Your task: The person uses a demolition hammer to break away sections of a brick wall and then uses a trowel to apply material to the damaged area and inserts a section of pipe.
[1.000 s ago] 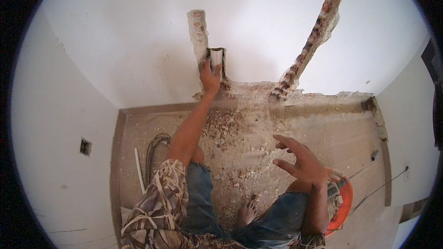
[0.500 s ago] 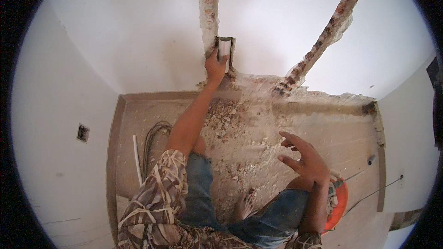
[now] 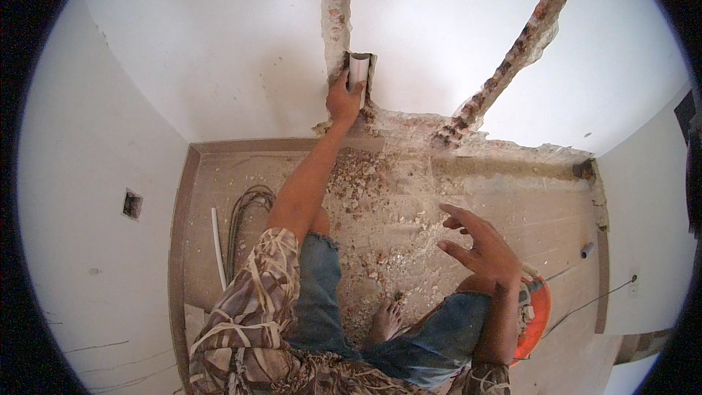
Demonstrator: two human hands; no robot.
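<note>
My left hand (image 3: 344, 101) reaches to the wall and is closed round a white plastic pipe (image 3: 359, 69). The pipe stands upright in a chiselled recess, its open top end showing; its lower part is partly hidden by my fingers. Just above and left of it, a chased groove (image 3: 336, 18) with exposed brick runs up the wall. Held out over my right knee, my right hand (image 3: 479, 245) has its fingers and thumb apart with nothing between them.
Rubble (image 3: 358, 175) is strewn over the floor below the pipe. An orange bucket (image 3: 541, 314) with debris stands by my right forearm. Coiled cable (image 3: 238, 219) and a thin white tube (image 3: 219, 249) lie at left. A long slanting groove (image 3: 504, 73) cuts the right part of the wall.
The view has shifted slightly. My left hand keeps hold of the pipe, and my right hand stays nearly in place with its fingers apart.
</note>
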